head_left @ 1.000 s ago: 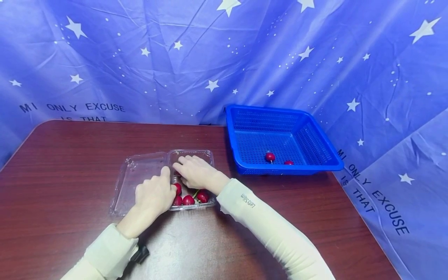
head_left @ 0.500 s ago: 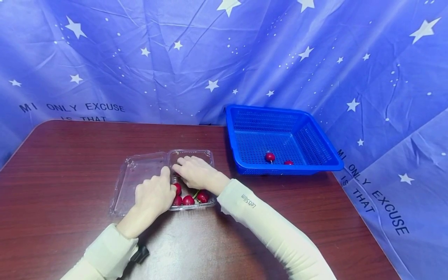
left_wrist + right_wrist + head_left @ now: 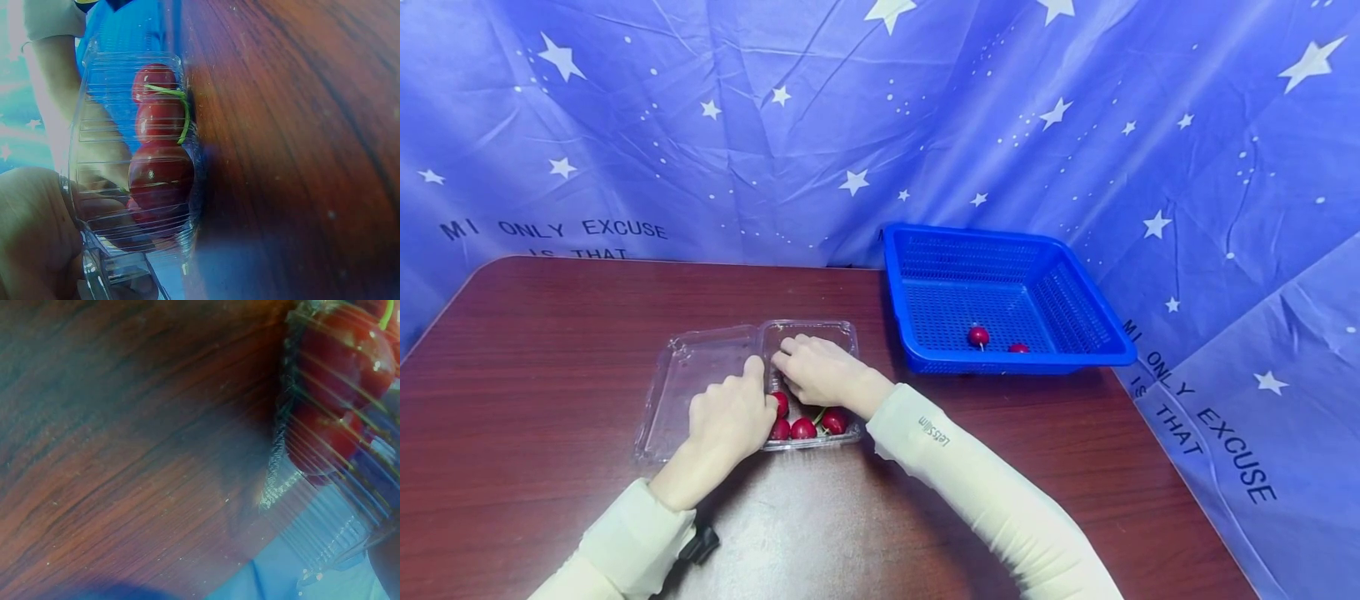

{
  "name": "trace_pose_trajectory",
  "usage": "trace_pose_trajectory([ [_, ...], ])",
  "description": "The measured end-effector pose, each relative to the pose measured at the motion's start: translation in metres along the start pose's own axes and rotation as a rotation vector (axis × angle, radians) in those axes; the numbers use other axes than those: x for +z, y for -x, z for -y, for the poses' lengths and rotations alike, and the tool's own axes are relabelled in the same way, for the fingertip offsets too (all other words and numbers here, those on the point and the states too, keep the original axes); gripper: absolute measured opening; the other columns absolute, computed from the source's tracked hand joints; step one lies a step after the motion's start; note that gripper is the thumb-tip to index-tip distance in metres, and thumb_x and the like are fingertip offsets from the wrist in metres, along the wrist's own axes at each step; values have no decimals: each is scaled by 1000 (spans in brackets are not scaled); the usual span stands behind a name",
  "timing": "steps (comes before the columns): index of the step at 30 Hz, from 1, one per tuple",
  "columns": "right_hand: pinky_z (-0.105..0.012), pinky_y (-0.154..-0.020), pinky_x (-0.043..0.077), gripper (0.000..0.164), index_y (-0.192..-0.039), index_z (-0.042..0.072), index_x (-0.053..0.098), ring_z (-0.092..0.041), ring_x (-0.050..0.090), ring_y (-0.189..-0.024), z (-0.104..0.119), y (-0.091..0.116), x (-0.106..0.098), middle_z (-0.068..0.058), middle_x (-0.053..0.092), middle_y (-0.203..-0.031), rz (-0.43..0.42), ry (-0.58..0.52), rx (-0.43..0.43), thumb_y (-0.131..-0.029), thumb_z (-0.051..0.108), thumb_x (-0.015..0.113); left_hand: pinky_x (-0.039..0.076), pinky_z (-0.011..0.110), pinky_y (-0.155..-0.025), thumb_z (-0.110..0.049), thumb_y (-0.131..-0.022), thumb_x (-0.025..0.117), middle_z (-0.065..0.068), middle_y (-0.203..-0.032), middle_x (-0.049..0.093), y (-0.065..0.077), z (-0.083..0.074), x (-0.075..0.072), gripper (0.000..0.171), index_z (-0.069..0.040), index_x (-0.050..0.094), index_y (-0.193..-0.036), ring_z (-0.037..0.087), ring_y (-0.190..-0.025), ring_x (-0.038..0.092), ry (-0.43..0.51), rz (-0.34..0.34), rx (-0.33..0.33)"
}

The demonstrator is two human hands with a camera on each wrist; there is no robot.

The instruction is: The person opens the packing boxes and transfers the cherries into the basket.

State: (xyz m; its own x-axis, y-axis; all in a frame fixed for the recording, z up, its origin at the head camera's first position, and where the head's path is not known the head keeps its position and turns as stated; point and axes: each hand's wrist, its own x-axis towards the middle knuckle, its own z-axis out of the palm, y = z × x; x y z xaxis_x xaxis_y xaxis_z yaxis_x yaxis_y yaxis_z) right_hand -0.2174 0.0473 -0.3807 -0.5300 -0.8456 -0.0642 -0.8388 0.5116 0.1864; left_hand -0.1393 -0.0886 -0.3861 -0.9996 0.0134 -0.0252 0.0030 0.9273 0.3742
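Observation:
A clear plastic clamshell box (image 3: 814,445) lies on the table, its lid (image 3: 703,375) folded out to the left. Several red cherries (image 3: 803,428) sit along its near side; one has a green stem. My left hand (image 3: 727,417) grips the box at its hinge side, and in the left wrist view its fingers wrap the plastic edge. Inside the box, behind the cherries, is my right hand (image 3: 822,372), fingers bent downward. Its fingertips are hidden, so whether they hold a cherry is unclear. Ribbed plastic and cherries (image 3: 325,437) fill the right wrist view's upper right.
A blue perforated basket (image 3: 1007,363) stands at the table's back right, with two cherries (image 3: 978,336) visible inside. Dark red wooden table (image 3: 550,350) lies under everything. A blue star-printed curtain (image 3: 775,150) hangs behind and along the right side.
Almost nothing differs. The right hand's fingers shift very slightly inside the box; the left hand, box and basket keep their places.

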Motion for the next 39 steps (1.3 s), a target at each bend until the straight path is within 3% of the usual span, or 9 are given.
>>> trace_pose_trajectory([
  [14, -34, -73, 59, 22, -113, 9, 63, -23, 55, -96, 3, 2, -3, -9, 55, -110, 52, -48, 45, -92, 12, 57, 47, 56, -51, -23, -86, 54, 28, -76, 67, 0, -1, 0, 28, 1, 45, -97, 48, -67, 64, -3, -2, 9],
  [21, -33, -74, 59, 22, -111, 10, 63, -23, 55, -96, 0, 3, -3, -10, 54, -113, 13, -11, 34, -89, 9, 59, 47, 56, -52, -24, -87, 55, 28, -77, 68, -1, -2, -1, 28, 1, 45, -98, 48, -67, 64, -7, 11, 3],
  [31, -34, -86, 55, 22, -111, 10, 63, -23, 55, -99, -8, 5, -12, -10, 56, -114, -42, -29, 16, -89, 10, 60, 48, 56, -53, -24, -87, 55, 29, -78, 68, -1, -2, -1, 30, 1, 45, -99, 49, -69, 64, -9, 15, -2],
  [39, -33, -79, 55, 26, -111, 10, 63, -23, 55, -94, -18, 7, -24, -10, 57, -108, -147, -36, 10, -86, 7, 62, 47, 56, -52, -24, -86, 55, 29, -77, 67, 0, -1, -2, 28, 1, 44, -96, 49, -68, 63, -6, 10, -6],
])
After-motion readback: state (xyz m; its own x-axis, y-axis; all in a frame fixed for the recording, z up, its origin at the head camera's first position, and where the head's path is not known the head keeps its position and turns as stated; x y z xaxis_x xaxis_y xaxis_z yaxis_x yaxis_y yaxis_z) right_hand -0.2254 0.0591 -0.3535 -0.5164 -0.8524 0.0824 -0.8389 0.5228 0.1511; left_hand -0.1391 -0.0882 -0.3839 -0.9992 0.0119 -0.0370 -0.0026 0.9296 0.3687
